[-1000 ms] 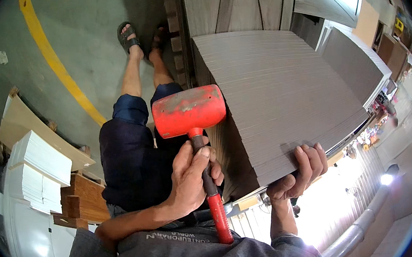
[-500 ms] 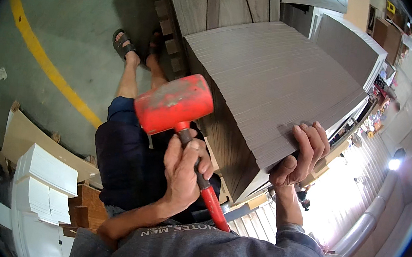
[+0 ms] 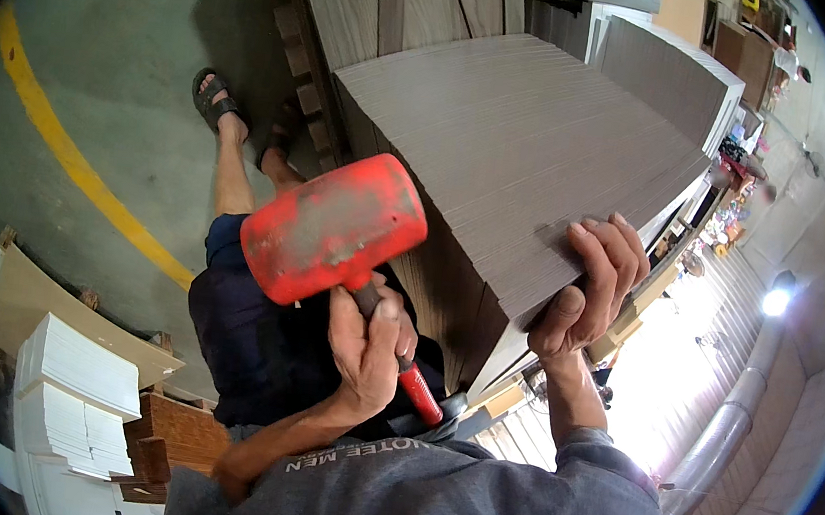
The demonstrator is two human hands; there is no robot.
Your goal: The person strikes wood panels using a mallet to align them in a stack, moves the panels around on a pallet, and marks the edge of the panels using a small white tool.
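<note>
My left hand (image 3: 365, 345) is wrapped round the handle of a red mallet (image 3: 335, 227), just below its big scuffed head. The handle is dark near the head and red at its lower end, and the head hangs in the air left of a stack of thin grey wood-grain panels (image 3: 514, 148). My right hand (image 3: 595, 287) grips the near right corner of that stack, its bent fingers over the top and the thumb at the edge. A darker patch shows by those fingertips; I cannot tell whether it is shadow or a small piece.
Beyond the panels stands a larger wood-grain board stack (image 3: 419, 2), with a slatted pallet edge (image 3: 290, 34) on its left. White panels (image 3: 80, 404) and a brown board (image 3: 85, 309) are at lower left. A yellow line (image 3: 71, 156) crosses the green floor.
The mallet head has come lower in the view, nearer my body, and looks larger. My right hand stays at the stack's corner, while the whole view has shifted a little.
</note>
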